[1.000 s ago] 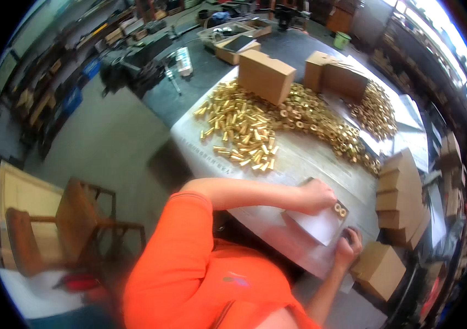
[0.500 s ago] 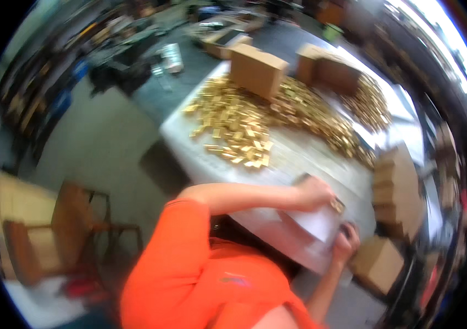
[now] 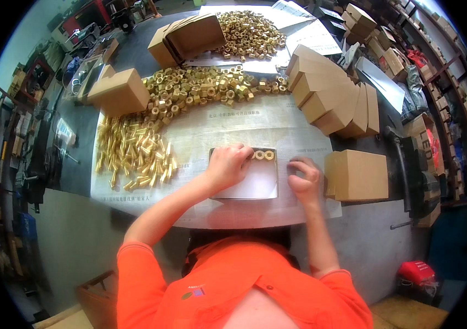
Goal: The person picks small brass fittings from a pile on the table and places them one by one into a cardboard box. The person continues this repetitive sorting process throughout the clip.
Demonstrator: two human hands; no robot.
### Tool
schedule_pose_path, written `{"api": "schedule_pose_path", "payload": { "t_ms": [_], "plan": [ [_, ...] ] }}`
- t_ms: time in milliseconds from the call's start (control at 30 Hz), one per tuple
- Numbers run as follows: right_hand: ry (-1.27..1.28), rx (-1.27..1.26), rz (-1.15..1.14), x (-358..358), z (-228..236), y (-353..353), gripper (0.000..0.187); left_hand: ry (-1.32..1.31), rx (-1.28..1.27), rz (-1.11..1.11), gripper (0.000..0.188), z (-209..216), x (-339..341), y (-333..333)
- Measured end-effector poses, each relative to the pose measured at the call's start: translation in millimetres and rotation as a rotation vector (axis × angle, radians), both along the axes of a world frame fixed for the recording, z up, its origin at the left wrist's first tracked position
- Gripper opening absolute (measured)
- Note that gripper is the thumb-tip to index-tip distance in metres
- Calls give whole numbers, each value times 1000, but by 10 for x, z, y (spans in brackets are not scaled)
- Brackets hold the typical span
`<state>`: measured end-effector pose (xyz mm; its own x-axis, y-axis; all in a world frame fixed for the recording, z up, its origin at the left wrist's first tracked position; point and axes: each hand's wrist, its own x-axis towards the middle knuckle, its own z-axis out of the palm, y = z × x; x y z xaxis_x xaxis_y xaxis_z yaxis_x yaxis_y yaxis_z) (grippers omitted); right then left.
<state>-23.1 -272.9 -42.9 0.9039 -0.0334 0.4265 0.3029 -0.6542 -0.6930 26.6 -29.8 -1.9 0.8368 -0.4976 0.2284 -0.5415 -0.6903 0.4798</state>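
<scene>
A shallow open carton (image 3: 247,186) with a white paper lining lies in front of me on the newspaper. Along its far edge a short row of brass nuts (image 3: 264,155) sits on the lining. My left hand (image 3: 228,167) reaches over the carton's far left part, its fingertips closed on a brass nut at the left end of that row. Just right of the carton, apart from it, is my right hand (image 3: 306,178) with its fingers curled inward; what they hold, if anything, is hidden.
Loose brass nuts (image 3: 189,90) spread behind the carton, with another nut pile (image 3: 250,35) farther back. Tapered brass fittings (image 3: 134,153) are heaped at left. Cardboard boxes stand around: one left (image 3: 119,93), one tipped open (image 3: 195,35), a nested stack (image 3: 332,96), one right (image 3: 356,175).
My head view has swung round and steadied, so the table now appears square in front of me. My left hand remains at the carton and my right hand beside it.
</scene>
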Motion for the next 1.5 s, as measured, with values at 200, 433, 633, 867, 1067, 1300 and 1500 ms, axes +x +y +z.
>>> {"api": "schedule_pose_path", "payload": {
  "t_ms": [200,433,633,867,1067,1300,1500],
  "plan": [
    [10,12,2,21,27,23,26,-44,-11,-11,12,-20,18,14],
    [-12,14,4,27,-50,1,26,47,-37,-67,14,42,124,77],
    [13,26,4,28,-36,-9,25,27,-158,110,14,190,687,272],
    [37,-17,12,2,81,7,24,-142,357,220,38,-129,1373,250],
    [10,-32,-7,7,30,5,26,-186,422,150,36,-260,1471,239],
    [7,-1,-13,26,-31,-1,25,-238,359,129,28,-290,1441,185],
    [3,19,-15,32,-7,21,24,-269,381,107,23,-326,1415,195]
  ]
}}
